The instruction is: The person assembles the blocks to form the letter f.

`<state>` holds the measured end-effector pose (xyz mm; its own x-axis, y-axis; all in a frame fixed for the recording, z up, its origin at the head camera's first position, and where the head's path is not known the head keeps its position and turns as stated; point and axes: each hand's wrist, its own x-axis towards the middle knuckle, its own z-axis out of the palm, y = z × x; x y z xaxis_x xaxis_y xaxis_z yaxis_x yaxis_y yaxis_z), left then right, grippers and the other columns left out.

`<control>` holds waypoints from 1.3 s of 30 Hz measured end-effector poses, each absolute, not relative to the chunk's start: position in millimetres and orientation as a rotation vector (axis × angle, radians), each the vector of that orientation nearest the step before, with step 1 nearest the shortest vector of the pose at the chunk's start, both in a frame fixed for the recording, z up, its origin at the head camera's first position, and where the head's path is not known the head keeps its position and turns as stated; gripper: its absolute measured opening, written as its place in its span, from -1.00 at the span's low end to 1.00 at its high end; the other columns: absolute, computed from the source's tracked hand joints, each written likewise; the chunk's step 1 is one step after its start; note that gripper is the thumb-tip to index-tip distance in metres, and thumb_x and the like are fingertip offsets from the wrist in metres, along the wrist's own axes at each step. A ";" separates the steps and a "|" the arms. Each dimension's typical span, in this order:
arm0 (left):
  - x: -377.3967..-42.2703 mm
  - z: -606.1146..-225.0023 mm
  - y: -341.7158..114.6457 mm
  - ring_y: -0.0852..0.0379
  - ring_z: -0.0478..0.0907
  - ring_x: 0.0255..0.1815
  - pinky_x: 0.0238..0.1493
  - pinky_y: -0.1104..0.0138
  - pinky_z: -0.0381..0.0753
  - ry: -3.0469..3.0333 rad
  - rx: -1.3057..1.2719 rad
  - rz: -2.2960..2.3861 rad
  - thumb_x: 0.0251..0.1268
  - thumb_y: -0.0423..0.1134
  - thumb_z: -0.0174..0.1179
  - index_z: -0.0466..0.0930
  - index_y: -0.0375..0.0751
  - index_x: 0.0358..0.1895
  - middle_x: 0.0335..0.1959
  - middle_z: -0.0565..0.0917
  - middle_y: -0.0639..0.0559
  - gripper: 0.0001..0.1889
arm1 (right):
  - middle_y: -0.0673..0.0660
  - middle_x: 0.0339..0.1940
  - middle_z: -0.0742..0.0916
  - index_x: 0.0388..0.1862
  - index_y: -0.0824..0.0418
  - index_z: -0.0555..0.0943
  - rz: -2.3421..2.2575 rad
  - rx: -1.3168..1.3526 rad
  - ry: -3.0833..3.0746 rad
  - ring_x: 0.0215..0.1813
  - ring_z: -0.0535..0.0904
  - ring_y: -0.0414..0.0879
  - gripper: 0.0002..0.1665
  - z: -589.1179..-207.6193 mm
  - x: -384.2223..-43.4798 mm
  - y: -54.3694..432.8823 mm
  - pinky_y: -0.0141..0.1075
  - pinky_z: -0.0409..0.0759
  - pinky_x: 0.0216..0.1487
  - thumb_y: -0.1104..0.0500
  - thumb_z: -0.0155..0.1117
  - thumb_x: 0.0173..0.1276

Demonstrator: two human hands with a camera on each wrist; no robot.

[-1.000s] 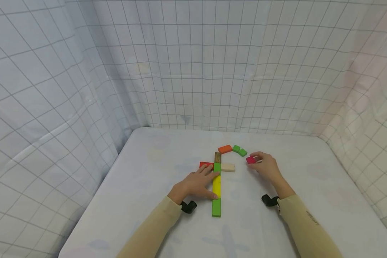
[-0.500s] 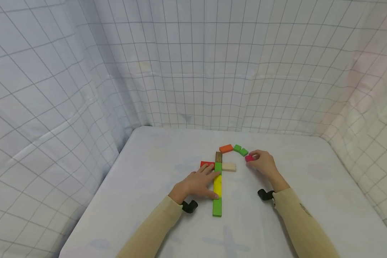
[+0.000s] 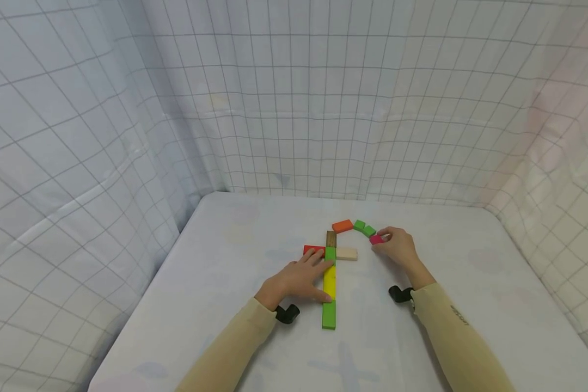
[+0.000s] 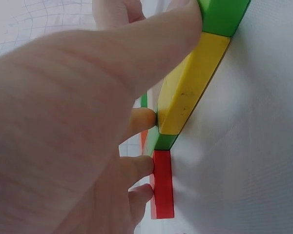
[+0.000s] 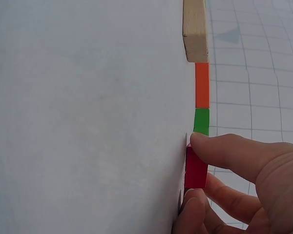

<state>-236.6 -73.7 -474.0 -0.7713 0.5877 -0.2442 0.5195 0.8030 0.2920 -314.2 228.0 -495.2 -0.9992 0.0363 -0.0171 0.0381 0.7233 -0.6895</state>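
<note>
My right hand pinches a small pinkish-red block between thumb and fingers, at the lower end of a curved row. Just beyond it are two small green blocks, then an orange block. Fingers spread, my left hand rests over a straight column. Its thumb touches near the joint of a yellow block and the nearest green block; other fingertips touch a red block and the column's upper part. A second green block tops the yellow one.
A pale wooden block extends right from the column, opposite the red one. A brown block stands at the column's far end, close to the orange block. White table surrounds them, with grid-patterned curtains behind and at both sides.
My right hand has moved slightly left and away from me, bringing the pinkish-red block up close to the end of the green blocks. The left hand has stayed in place.
</note>
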 end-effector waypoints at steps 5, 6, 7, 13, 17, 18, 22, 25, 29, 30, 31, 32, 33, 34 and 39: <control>-236.3 -474.6 -73.4 -0.07 -0.20 0.65 0.43 -0.12 0.19 2.684 0.846 0.299 0.16 0.40 0.27 0.11 0.11 0.61 0.66 -0.06 -0.05 0.00 | 0.31 -0.07 0.70 0.14 0.29 0.63 -1.165 0.076 2.921 -0.11 0.59 0.12 -0.46 -497.6 -315.1 227.3 -0.12 0.56 -0.19 0.10 0.50 0.22; -236.2 -474.7 -73.2 -0.07 -0.19 0.64 0.43 -0.12 0.19 2.685 0.847 0.302 0.16 0.40 0.27 0.12 0.11 0.61 0.66 -0.06 -0.05 0.00 | 0.30 -0.07 0.70 0.14 0.28 0.63 -1.159 0.080 2.924 -0.12 0.59 0.12 -0.46 -498.2 -315.3 227.2 -0.13 0.55 -0.20 0.10 0.50 0.22; -236.1 -474.7 -73.0 -0.07 -0.18 0.64 0.43 -0.12 0.20 2.686 0.847 0.303 0.16 0.40 0.28 0.12 0.10 0.61 0.66 -0.06 -0.05 0.00 | 0.29 -0.09 0.70 0.12 0.28 0.63 -1.157 0.085 2.929 -0.13 0.59 0.11 -0.47 -498.6 -315.6 226.9 -0.14 0.55 -0.21 0.10 0.51 0.21; -237.1 -472.6 -71.2 -0.07 -0.16 0.64 0.43 -0.12 0.20 2.689 0.840 0.300 0.16 0.39 0.27 0.13 0.09 0.61 0.65 -0.04 -0.06 -0.01 | 0.29 -0.13 0.70 0.09 0.28 0.64 -1.145 0.082 2.954 -0.17 0.58 0.11 -0.47 -499.7 -318.1 226.5 -0.14 0.53 -0.25 0.08 0.52 0.19; -238.7 -472.1 -69.5 -0.05 -0.09 0.63 0.43 -0.09 0.23 2.706 0.835 0.302 0.17 0.40 0.25 0.14 0.08 0.60 0.64 0.00 -0.05 -0.02 | 0.28 -0.12 0.70 0.10 0.26 0.64 -1.134 0.098 2.957 -0.16 0.58 0.10 -0.47 -499.3 -318.9 227.1 -0.15 0.54 -0.25 0.06 0.51 0.20; -239.2 -472.3 -69.1 -0.04 -0.08 0.63 0.43 -0.08 0.23 2.709 0.832 0.307 0.18 0.40 0.25 0.15 0.08 0.60 0.64 0.01 -0.05 -0.03 | 0.28 -0.12 0.70 0.11 0.27 0.64 -1.129 0.098 2.958 -0.16 0.58 0.10 -0.47 -499.2 -319.0 227.6 -0.15 0.53 -0.25 0.06 0.51 0.21; -241.1 -474.4 -66.5 -0.01 -0.03 0.62 0.43 -0.07 0.23 2.723 0.827 0.333 0.20 0.38 0.26 0.17 0.08 0.59 0.63 0.04 -0.04 -0.05 | 0.28 -0.13 0.70 0.11 0.27 0.63 -1.119 0.092 2.958 -0.17 0.57 0.09 -0.45 -499.4 -318.6 230.3 -0.16 0.52 -0.26 0.05 0.51 0.21; -242.0 -475.9 -64.9 0.00 -0.02 0.62 0.42 -0.06 0.25 2.737 0.845 0.344 0.22 0.37 0.25 0.19 0.09 0.58 0.63 0.06 -0.04 -0.08 | 0.27 -0.13 0.70 0.12 0.26 0.63 -1.113 0.100 2.955 -0.17 0.57 0.09 -0.44 -499.7 -316.7 233.3 -0.17 0.52 -0.26 0.04 0.52 0.20; -245.8 -471.6 -68.3 -0.05 0.01 0.61 0.41 -0.06 0.28 2.770 0.881 0.370 0.27 0.35 0.23 0.23 0.06 0.57 0.61 0.11 -0.07 -0.13 | 0.26 -0.12 0.69 0.22 0.23 0.58 -1.104 0.080 2.928 -0.18 0.56 0.07 -0.36 -497.8 -316.0 234.8 -0.19 0.52 -0.27 0.04 0.53 0.20; -247.5 -468.8 -70.7 -0.07 0.02 0.61 0.40 -0.07 0.29 2.783 0.882 0.384 0.28 0.34 0.23 0.24 0.06 0.56 0.61 0.12 -0.07 -0.14 | 0.26 -0.12 0.69 0.26 0.22 0.56 -1.105 0.066 2.917 -0.19 0.56 0.07 -0.33 -496.2 -316.8 234.5 -0.19 0.52 -0.27 0.04 0.53 0.20; -249.4 -465.9 -73.5 -0.09 0.01 0.61 0.40 -0.08 0.29 2.797 0.876 0.400 0.29 0.32 0.22 0.24 0.06 0.56 0.60 0.13 -0.08 -0.16 | 0.25 -0.12 0.68 0.29 0.21 0.54 -1.107 0.049 2.905 -0.19 0.55 0.07 -0.30 -494.1 -317.7 234.1 -0.18 0.52 -0.26 0.04 0.53 0.21; -251.1 -462.5 -76.6 -0.10 0.01 0.60 0.40 -0.09 0.28 2.810 0.862 0.420 0.31 0.31 0.22 0.25 0.05 0.56 0.60 0.14 -0.09 -0.17 | 0.25 -0.11 0.68 0.33 0.20 0.52 -1.105 0.027 2.898 -0.19 0.55 0.07 -0.27 -491.6 -318.6 233.5 -0.18 0.53 -0.26 0.03 0.53 0.21; -252.7 -459.2 -80.1 -0.11 0.02 0.60 0.41 -0.10 0.27 2.827 0.845 0.439 0.32 0.30 0.22 0.25 0.05 0.56 0.59 0.16 -0.09 -0.19 | 0.24 -0.10 0.67 0.36 0.19 0.49 -1.104 0.006 2.890 -0.19 0.55 0.07 -0.25 -488.7 -319.4 233.0 -0.18 0.54 -0.25 0.02 0.52 0.22; -254.3 -455.7 -83.7 -0.11 0.02 0.60 0.41 -0.10 0.26 2.840 0.821 0.463 0.33 0.28 0.22 0.26 0.06 0.55 0.59 0.16 -0.08 -0.20 | 0.23 -0.10 0.66 0.38 0.18 0.48 -1.098 -0.012 2.887 -0.18 0.55 0.07 -0.23 -485.3 -319.7 232.5 -0.17 0.54 -0.23 0.01 0.51 0.23; -259.0 -440.4 -101.6 -0.13 0.03 0.60 0.42 -0.13 0.23 2.924 0.760 0.502 0.39 0.22 0.18 0.28 0.08 0.55 0.59 0.18 -0.08 -0.27 | 0.26 0.00 0.64 0.44 0.16 0.43 -1.088 -0.089 2.919 -0.09 0.56 0.13 -0.26 -462.4 -311.3 233.7 -0.09 0.58 -0.16 -0.02 0.41 0.35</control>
